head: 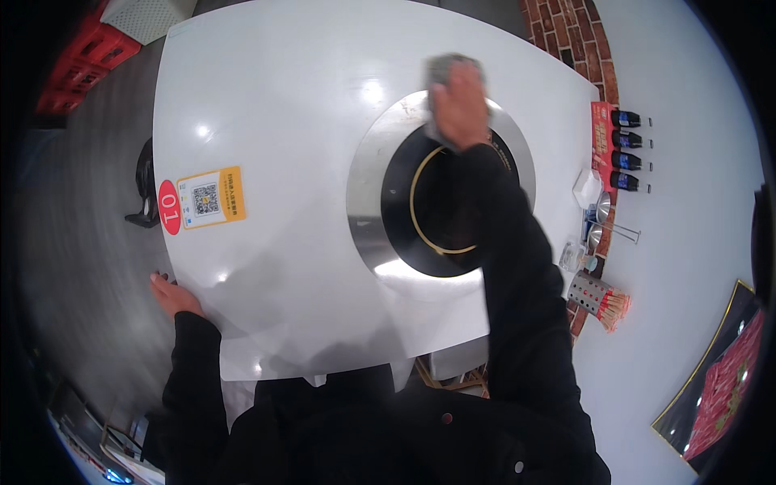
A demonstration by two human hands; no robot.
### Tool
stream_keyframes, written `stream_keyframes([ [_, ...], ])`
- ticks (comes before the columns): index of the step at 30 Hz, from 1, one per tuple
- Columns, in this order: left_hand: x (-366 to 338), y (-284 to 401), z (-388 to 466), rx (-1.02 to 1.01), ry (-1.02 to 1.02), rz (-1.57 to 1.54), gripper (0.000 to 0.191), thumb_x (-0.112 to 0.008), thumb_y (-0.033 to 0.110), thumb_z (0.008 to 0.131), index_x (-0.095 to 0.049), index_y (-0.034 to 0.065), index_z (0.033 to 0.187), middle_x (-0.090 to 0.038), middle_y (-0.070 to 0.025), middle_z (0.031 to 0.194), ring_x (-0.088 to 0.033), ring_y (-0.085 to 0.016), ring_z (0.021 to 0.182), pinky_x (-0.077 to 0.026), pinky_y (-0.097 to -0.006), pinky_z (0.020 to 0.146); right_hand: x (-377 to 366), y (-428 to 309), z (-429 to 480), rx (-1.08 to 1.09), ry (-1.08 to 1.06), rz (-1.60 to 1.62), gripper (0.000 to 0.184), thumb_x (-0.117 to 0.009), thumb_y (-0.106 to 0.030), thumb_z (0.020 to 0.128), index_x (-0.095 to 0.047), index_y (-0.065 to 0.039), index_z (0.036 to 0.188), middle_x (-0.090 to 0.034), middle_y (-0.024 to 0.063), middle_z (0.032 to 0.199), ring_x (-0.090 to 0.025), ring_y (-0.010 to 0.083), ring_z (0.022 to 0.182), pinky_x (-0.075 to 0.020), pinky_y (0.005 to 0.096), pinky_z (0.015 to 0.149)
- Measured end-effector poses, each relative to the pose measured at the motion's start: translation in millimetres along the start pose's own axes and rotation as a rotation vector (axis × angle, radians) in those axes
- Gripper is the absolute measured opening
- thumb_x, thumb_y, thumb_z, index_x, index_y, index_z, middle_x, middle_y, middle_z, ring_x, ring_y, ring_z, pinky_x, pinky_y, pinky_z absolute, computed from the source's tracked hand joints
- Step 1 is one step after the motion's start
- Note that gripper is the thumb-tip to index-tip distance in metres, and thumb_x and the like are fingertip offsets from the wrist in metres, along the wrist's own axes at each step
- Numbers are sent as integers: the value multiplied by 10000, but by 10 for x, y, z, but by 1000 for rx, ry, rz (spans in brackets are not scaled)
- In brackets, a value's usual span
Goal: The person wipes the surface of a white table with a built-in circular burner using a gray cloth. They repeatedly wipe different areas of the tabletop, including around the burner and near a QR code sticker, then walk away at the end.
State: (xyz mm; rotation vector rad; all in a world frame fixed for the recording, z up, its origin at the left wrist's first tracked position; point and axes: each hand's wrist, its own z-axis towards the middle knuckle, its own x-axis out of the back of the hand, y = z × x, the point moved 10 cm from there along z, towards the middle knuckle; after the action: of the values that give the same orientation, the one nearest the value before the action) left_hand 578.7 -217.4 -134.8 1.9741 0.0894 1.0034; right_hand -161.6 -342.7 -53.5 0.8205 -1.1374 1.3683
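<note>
My right hand (464, 112) presses a grey cloth (451, 62) down at the far rim of a round built-in cooktop; both are blurred. The cooktop has a wide steel ring (365, 206) around a black glass plate (400, 212) marked with a yellow circle. Part of the plate is hidden under my right sleeve. At the left edge of the white table (291, 260), my left hand (176, 295) hangs just past the side with nothing seen in it, its fingers slightly apart.
A printed code card (212, 198) and a red oval number sticker (170, 207) lie at the left edge. Along the right wall stand several dark bottles (627, 140), a napkin pack (587, 188), a glass ashtray (571, 257) and a perforated holder (587, 291) of chopsticks. Red crates (91, 60) sit far left.
</note>
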Motion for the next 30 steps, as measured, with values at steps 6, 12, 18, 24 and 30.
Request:
stream_keyframes([
  [6,32,-88,56,4,5,-78,677,-369,539,1152,-491,-5,1536,-576,-182,1456,-576,-320,1278,-445,-408,1123,-125,-2661,-618,276,-196,132,691,-538,-435,1044,-440,-71,1623,-365,159,1727,-274,323,1630,-180,505,1342],
  [12,153,-39,6,-11,51,-66,646,-362,508,1160,-528,-24,1487,-602,-171,1392,-594,-282,1169,-477,-408,1051,49,-2266,-453,299,-181,385,582,-583,-318,1028,-521,-92,1560,-476,196,1638,-413,377,1548,-284,525,1305],
  [18,-93,2,-41,-38,-26,24,668,-317,525,1155,-513,-8,1507,-594,-168,1397,-596,-295,1170,-462,-417,1073,293,561,-29,-368,103,-259,723,-490,-471,1063,-449,-11,1619,-420,257,1676,-347,401,1583,-241,510,1312],
  [24,82,-157,24,-8,11,-11,661,-308,496,1155,-523,-19,1510,-580,-134,1388,-560,-251,1140,-452,-408,1059,4,-2311,-546,157,-105,127,630,-589,-401,1017,-547,-53,1541,-485,174,1647,-398,355,1566,-290,557,1286],
  [30,62,-83,-46,0,22,-66,664,-287,485,1152,-510,-12,1532,-574,-113,1399,-554,-240,1165,-450,-419,1062,-51,-1278,350,93,107,168,514,-648,-383,979,-679,-65,1382,-605,165,1513,-528,394,1438,-381,584,1192],
])
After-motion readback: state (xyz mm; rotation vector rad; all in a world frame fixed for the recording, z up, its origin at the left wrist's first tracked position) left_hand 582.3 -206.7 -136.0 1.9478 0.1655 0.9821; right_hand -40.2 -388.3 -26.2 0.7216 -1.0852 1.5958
